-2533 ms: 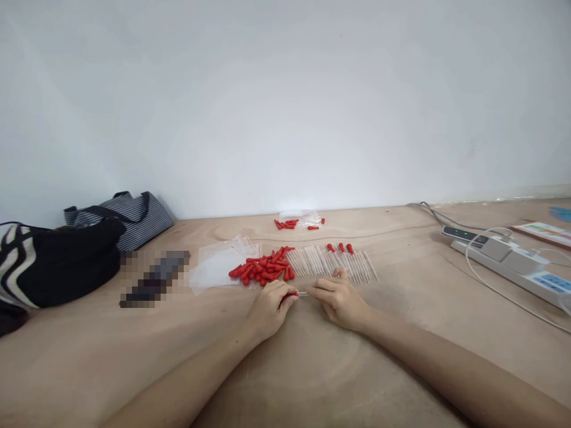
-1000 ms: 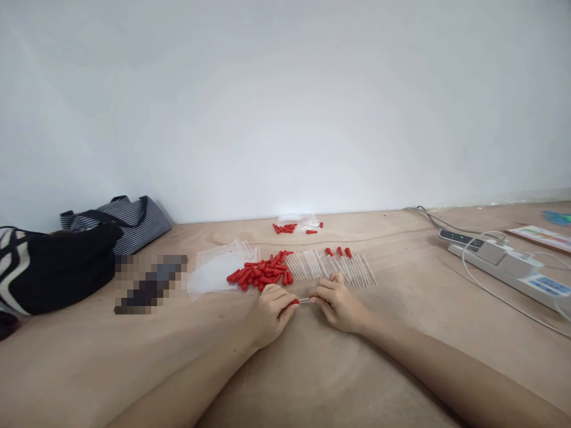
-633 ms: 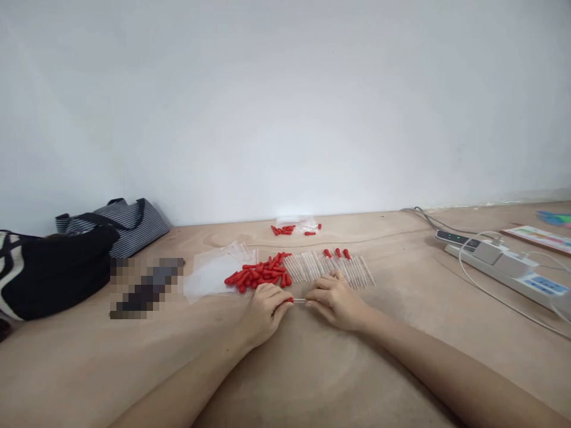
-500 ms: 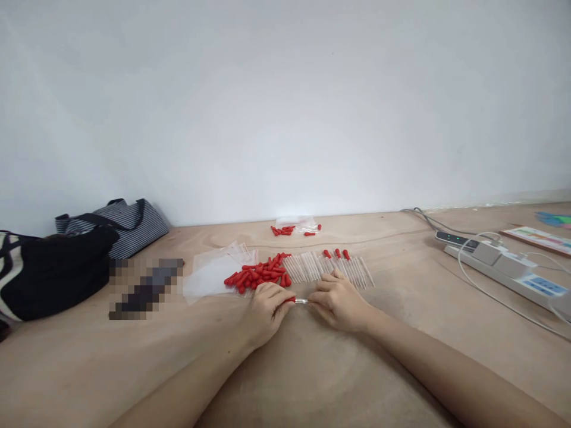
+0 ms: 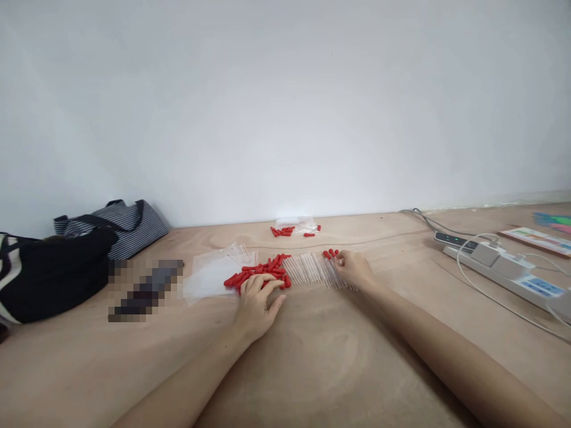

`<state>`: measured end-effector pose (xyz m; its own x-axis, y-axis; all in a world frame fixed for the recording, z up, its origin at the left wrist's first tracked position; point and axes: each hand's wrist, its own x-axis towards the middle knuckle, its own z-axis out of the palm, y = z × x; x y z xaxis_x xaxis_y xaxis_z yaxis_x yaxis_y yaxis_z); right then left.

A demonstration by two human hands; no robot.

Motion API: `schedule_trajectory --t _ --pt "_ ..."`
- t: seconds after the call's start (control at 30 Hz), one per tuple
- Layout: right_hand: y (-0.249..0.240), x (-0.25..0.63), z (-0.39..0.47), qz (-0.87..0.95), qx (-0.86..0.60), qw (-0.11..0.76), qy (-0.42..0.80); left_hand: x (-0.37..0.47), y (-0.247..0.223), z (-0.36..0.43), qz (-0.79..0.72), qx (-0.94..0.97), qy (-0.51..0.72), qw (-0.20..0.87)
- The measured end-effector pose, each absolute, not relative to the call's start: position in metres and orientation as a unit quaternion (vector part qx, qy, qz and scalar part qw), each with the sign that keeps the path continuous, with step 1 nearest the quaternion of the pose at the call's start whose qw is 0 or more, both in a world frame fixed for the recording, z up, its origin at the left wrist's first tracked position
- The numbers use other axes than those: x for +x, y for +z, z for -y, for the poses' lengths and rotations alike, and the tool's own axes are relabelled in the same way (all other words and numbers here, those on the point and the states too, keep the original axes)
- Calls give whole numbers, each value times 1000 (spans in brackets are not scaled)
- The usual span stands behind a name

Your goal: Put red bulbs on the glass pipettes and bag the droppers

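Note:
My left hand (image 5: 257, 306) rests at the near edge of a pile of red rubber bulbs (image 5: 267, 267), its fingers spread and nothing visible in its grasp. To the right of the pile, many thin clear tubes (image 5: 306, 268) lie side by side in a row. Over the right end of that row is my right hand (image 5: 354, 268), with its fingers closed around a red-bulbed dropper beside other red bulbs (image 5: 329, 254). The hand covers part of the dropper and some tubes.
Clear plastic bags (image 5: 214, 274) lie left of the pile. More red bulbs (image 5: 282, 230) and tubes sit near the wall. A black bag (image 5: 57, 273) and striped bag (image 5: 138, 226) stand left. A power strip (image 5: 513, 270) with cables lies right.
My left hand has let go of the red bulb and opened over the pile. My right hand has carried the dropper up and right to the end of the tube row.

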<state>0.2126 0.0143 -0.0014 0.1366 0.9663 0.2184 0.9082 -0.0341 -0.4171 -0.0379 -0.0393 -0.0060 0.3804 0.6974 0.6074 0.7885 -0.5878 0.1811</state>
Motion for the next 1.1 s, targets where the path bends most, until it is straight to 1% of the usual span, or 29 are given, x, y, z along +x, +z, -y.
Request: schedule_trajectory --t 0.13,0.27,0.4,0.6,0.83,1.1 --pt "-2 222 -18 647 -725 224 71 -39 -7 39 456 -825 -327 66" --pt "4 257 -22 605 -762 216 80 -39 -7 39 461 -824 -323 64" --pt "3 293 -22 572 -792 178 118 -38 -7 39 468 -820 -322 74" --pt "-7 296 -26 561 -795 150 173 -38 -8 39 482 -811 -321 84" --pt "-8 282 -31 550 -796 167 188 -31 -3 29 479 -813 -307 128" --pt "-12 287 -30 533 -793 220 198 -17 5 16 479 -831 -230 162"
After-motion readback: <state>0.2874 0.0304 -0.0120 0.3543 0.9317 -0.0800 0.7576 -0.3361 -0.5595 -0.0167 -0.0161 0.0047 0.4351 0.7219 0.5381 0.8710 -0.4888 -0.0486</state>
